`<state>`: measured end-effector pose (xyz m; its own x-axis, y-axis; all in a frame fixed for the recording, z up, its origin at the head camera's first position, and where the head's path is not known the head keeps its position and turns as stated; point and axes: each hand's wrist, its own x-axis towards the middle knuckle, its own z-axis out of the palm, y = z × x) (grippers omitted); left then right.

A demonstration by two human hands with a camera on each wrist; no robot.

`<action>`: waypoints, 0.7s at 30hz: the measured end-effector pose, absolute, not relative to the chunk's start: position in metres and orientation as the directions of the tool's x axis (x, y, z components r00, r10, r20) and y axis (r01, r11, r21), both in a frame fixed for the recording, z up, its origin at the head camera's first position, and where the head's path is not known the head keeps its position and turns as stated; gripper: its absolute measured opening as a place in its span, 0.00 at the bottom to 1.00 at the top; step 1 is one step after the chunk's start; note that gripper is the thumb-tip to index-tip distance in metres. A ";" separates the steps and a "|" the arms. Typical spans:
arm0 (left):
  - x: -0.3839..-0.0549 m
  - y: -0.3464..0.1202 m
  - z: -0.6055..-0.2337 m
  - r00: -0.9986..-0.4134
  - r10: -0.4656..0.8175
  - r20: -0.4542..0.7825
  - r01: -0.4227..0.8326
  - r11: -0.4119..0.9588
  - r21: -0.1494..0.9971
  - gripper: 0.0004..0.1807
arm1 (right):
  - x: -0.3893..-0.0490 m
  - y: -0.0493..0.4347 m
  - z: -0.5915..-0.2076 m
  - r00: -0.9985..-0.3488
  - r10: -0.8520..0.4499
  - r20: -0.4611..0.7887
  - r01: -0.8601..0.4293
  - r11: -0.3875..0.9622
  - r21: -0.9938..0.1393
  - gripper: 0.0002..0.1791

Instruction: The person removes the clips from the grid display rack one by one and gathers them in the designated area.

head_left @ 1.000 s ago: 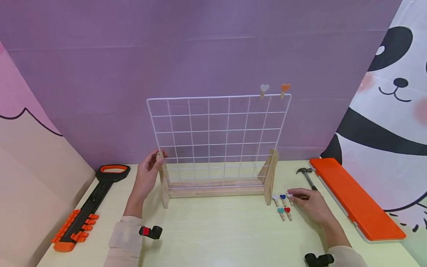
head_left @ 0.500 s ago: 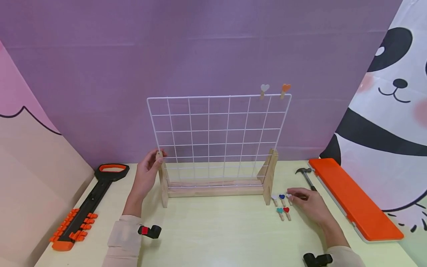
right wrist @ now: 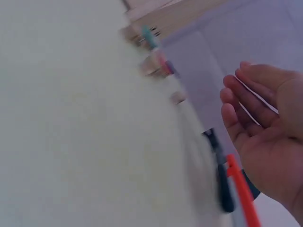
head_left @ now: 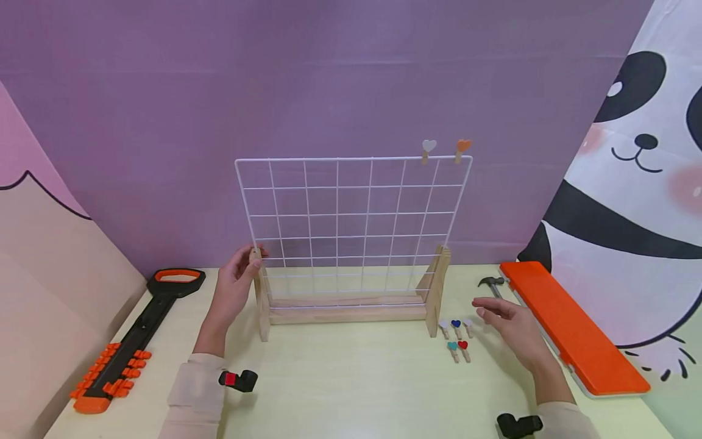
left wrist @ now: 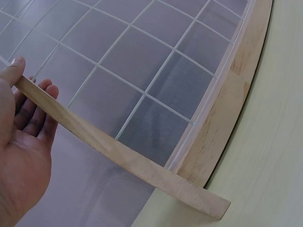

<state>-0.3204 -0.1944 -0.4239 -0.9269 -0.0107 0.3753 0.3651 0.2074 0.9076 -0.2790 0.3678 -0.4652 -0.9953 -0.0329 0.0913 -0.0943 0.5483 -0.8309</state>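
A white wire grid panel point(head_left: 351, 201) stands upright in a wooden stand point(head_left: 351, 314). My left hand point(head_left: 233, 283) grips the top of the stand's left upright point(left wrist: 90, 127), thumb on the near side and fingers behind. To the right of the stand, my right hand point(head_left: 512, 329) hovers over the table with relaxed fingers, holding nothing. Just left of its fingertips lie several small heart clothespins, among them a white clothespin point(head_left: 468, 327), a blue one point(head_left: 456, 328), a teal one point(head_left: 453, 350) and a red one point(head_left: 464, 350).
On the grid's top bar sit a white heart clothespin point(head_left: 428, 149) and an orange heart clothespin point(head_left: 463, 149). A hammer point(head_left: 492, 283) and an orange case point(head_left: 570, 329) lie at the right. A black and orange tool point(head_left: 131, 341) lies at the left.
My right hand has come away from the white heart clothespin at the right of the group, up and slightly right. The left hand keeps its grip on the stand. The head view has shifted slightly.
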 end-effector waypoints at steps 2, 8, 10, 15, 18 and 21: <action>-0.321 -0.195 -0.422 -0.928 -0.009 0.372 0.362 0.210 0.908 0.29 | -0.278 0.366 -0.450 -0.989 -0.047 0.139 -0.142 0.540 -0.829 0.27; -0.320 -0.195 -0.422 -0.930 -0.005 0.366 0.358 0.196 0.913 0.28 | -0.285 0.358 -0.388 -0.953 -0.077 0.295 -0.290 0.521 -0.802 0.21; -0.319 -0.195 -0.422 -0.931 -0.006 0.366 0.359 0.182 0.916 0.28 | -0.288 0.353 -0.364 -0.944 -0.078 0.321 -0.313 0.519 -0.795 0.21; -0.319 -0.195 -0.422 -0.930 -0.019 0.367 0.360 0.164 0.919 0.26 | -0.297 0.339 -0.309 -0.923 -0.082 0.376 -0.361 0.525 -0.771 0.21; -0.320 -0.195 -0.422 -0.928 -0.017 0.371 0.364 0.166 0.917 0.26 | -0.302 0.334 -0.280 -0.903 -0.072 0.425 -0.394 0.536 -0.747 0.21; -0.320 -0.195 -0.421 -0.928 -0.013 0.373 0.366 0.171 0.915 0.26 | -0.306 0.328 -0.252 -0.882 -0.058 0.467 -0.421 0.539 -0.730 0.21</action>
<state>-0.3200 -0.1950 -0.4214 -0.9277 -0.0131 0.3732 0.3656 0.1710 0.9149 -0.3056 0.3281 -0.2524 -0.8824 -0.0577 0.4669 -0.4213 0.5386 -0.7297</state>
